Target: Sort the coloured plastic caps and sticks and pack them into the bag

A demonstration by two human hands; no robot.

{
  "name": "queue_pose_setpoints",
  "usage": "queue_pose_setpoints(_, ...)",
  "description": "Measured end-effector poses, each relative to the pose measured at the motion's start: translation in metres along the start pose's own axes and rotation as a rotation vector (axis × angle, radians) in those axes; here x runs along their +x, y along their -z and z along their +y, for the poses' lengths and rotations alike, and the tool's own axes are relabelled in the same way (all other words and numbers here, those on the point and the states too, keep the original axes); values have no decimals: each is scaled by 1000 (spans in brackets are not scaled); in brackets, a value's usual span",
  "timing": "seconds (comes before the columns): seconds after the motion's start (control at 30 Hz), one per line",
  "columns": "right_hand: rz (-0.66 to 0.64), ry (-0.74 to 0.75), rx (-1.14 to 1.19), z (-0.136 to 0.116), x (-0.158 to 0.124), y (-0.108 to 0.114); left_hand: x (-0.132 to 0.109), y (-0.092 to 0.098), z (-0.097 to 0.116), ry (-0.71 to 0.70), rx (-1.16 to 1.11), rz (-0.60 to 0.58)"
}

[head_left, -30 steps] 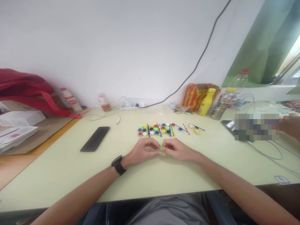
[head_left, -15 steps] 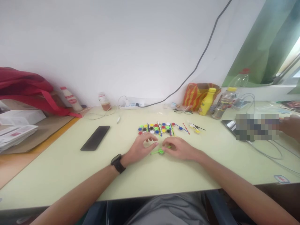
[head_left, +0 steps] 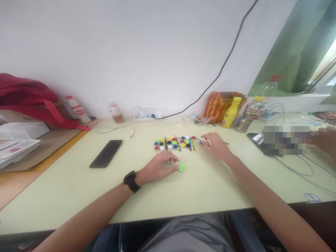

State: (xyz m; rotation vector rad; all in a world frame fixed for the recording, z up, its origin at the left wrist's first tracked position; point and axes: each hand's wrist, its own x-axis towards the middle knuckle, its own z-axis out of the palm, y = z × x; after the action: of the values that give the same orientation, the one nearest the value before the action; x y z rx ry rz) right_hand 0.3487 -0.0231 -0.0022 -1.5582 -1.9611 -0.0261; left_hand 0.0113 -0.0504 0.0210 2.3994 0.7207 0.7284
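My left hand (head_left: 160, 166) rests on the table with its fingers apart, the thumb tip beside a small green round piece (head_left: 181, 168). A thin light-green stick runs off that piece, blurred. Farther right, my right hand (head_left: 217, 147) reaches over the tabletop, fingers spread and slightly bent, close to a small blue piece (head_left: 201, 142). It hides most of the loose sticks there. Between and beyond the hands lie rows of small coloured discs (head_left: 174, 142) in red, blue, yellow, green, black and white, with thin coloured sticks (head_left: 179, 142) laid between groups of them.
A black phone (head_left: 106, 154) lies to the left. Along the wall stand a tea bottle (head_left: 116, 112), a power strip (head_left: 144, 118), a striped bag (head_left: 214, 106), a yellow bottle (head_left: 231, 112) and a clear bottle (head_left: 248, 115). Another person's hand (head_left: 325, 140) is at far right.
My right hand has left the green piece and moved right and away from me, to the loose sticks and blue piece. My left hand stays nearly in place by the green piece.
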Motion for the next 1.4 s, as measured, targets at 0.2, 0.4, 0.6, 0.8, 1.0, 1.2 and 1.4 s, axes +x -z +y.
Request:
queue_pose_setpoints(0.2,32,172,175,-32,-6,0,2,0,2,17,1,22)
queue_pose_setpoints(0.4,-284,512,367,-101,-35,-4,5,3,-5,134,-5,200)
queue_pose_setpoints(0.6,-289,460,360,-99,-36,-6,5,3,-7,140,-28,216)
queue_pose_setpoints(0.8,-8,171,218,-62,-17,6,5,3,-7,136,-9,182)
queue_pose_setpoints(1.0,-10,-55,-111,-25,-9,4,4,2,-7,112,11,181)
queue_pose_setpoints(1.2,-17,-18,-165,-14,-10,-7,4,2,-5,90,22,169)
queue_pose_setpoints(1.4,-35,-8,-124,-3,-7,-12,5,1,-6,87,21,155)
